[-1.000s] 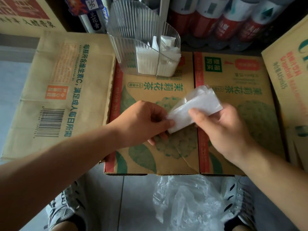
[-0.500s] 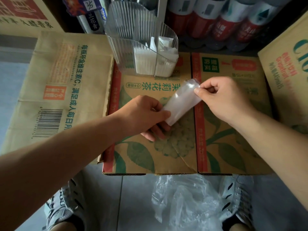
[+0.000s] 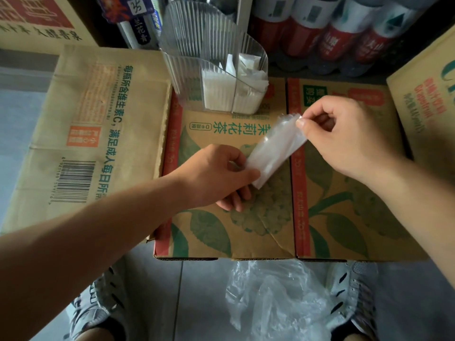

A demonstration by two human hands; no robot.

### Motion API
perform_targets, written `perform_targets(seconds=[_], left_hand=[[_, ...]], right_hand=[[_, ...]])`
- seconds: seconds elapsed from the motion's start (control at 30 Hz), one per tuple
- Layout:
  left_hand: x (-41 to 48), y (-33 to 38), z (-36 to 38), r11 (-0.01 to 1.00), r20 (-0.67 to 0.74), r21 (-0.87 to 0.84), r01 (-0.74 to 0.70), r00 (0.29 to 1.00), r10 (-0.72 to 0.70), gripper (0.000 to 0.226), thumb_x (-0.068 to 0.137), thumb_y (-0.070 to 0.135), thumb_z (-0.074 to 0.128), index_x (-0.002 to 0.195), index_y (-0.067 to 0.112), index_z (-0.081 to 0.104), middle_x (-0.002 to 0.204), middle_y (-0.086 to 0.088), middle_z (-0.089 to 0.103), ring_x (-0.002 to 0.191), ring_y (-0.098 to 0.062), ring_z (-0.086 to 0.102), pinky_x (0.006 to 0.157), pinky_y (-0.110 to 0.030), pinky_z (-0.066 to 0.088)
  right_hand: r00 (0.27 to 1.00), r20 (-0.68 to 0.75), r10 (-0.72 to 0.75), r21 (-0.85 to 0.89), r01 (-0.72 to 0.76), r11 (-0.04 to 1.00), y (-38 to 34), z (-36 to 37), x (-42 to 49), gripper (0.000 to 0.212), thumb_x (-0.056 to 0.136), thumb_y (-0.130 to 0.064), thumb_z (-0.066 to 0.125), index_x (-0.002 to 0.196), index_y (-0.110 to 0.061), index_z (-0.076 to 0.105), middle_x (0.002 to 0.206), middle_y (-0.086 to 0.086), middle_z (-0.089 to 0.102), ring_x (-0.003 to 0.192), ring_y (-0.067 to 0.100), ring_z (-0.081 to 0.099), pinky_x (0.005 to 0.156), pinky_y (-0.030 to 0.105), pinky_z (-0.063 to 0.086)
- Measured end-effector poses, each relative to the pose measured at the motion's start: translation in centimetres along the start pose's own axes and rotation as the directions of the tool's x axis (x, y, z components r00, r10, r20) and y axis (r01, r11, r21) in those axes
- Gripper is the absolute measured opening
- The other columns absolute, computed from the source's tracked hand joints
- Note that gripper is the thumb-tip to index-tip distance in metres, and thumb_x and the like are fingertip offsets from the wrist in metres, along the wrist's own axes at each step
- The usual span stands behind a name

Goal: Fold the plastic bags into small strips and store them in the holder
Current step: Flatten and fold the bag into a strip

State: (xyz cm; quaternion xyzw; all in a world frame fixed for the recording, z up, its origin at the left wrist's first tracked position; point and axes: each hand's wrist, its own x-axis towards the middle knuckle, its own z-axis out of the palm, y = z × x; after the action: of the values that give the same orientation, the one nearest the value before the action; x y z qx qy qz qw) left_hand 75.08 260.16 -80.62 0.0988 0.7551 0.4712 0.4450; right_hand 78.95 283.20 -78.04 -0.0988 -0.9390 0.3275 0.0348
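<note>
One left hand [image 3: 216, 175] pinches the lower end of the single folded plastic strip [image 3: 275, 148] between thumb and fingers. The strip slants up rightward to one right hand [image 3: 344, 136], which pinches its top corner. Behind them, one clear ribbed holder [image 3: 187, 77] holds white folded strips packed too tightly to count. One crumpled plastic bag [image 3: 270, 299] lies on the floor.

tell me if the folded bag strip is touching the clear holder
Apart. The head view shows bare box between the strip and the holder. The left hand and right hand pinch the strip's ends.
</note>
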Motion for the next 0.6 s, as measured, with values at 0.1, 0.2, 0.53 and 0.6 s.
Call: perform_targets(seconds=[0.1,0.2,0.53,0.6], left_hand=[[0.1,0.0,0.2,0.999,-0.008,0.034,0.011,1.0,-0.01,0.021,0.101,0.02,0.062,0.09,0.003,0.067,0.071,-0.009,0.075,0.059,-0.026,0.071,0.053,-0.032,0.059],[0.3,0.2,0.2,0.999,-0.005,0.039,0.034,0.999,-0.034,0.026,0.103,0.019,0.058,0.089,-0.001,0.066,0.07,-0.01,0.075,0.056,-0.025,0.071,0.05,-0.031,0.059],[0.7,0.9,0.3,0.994,0.003,0.03,0.101,0.995,-0.102,0.032,0.105,0.022,0.054,0.094,-0.006,0.066,0.064,-0.01,0.072,0.049,-0.022,0.068,0.044,-0.028,0.056],[0.7,1.0,0.3,0.993,-0.004,0.029,0.114,0.993,-0.114,0.033,0.105,0.023,0.055,0.097,-0.007,0.066,0.063,-0.01,0.071,0.049,-0.022,0.068,0.044,-0.028,0.056]], right_hand=[[1.0,0.023,0.009,-0.053,-0.008,0.999,0.2,0.6,0.7,0.012,0.097,-0.03,0.063,0.087,-0.025,0.066,0.082,-0.01,0.065,0.073,0.012,0.062,0.067,0.031,0.056],[0.997,0.066,0.027,-0.087,-0.021,0.996,0.4,1.3,1.8,0.013,0.096,-0.031,0.064,0.084,-0.026,0.065,0.09,-0.008,0.063,0.078,0.011,0.061,0.074,0.038,0.056],[0.993,0.114,0.016,-0.215,0.009,0.977,-0.1,2.6,4.2,0.014,0.092,-0.029,0.069,0.079,-0.025,0.065,0.099,0.0,0.053,0.087,0.02,0.054,0.081,0.033,0.046],[0.991,0.129,0.035,-0.232,-0.004,0.973,-0.2,2.8,4.7,0.017,0.09,-0.029,0.07,0.075,-0.027,0.064,0.097,0.003,0.06,0.087,0.022,0.057,0.079,0.035,0.049]])
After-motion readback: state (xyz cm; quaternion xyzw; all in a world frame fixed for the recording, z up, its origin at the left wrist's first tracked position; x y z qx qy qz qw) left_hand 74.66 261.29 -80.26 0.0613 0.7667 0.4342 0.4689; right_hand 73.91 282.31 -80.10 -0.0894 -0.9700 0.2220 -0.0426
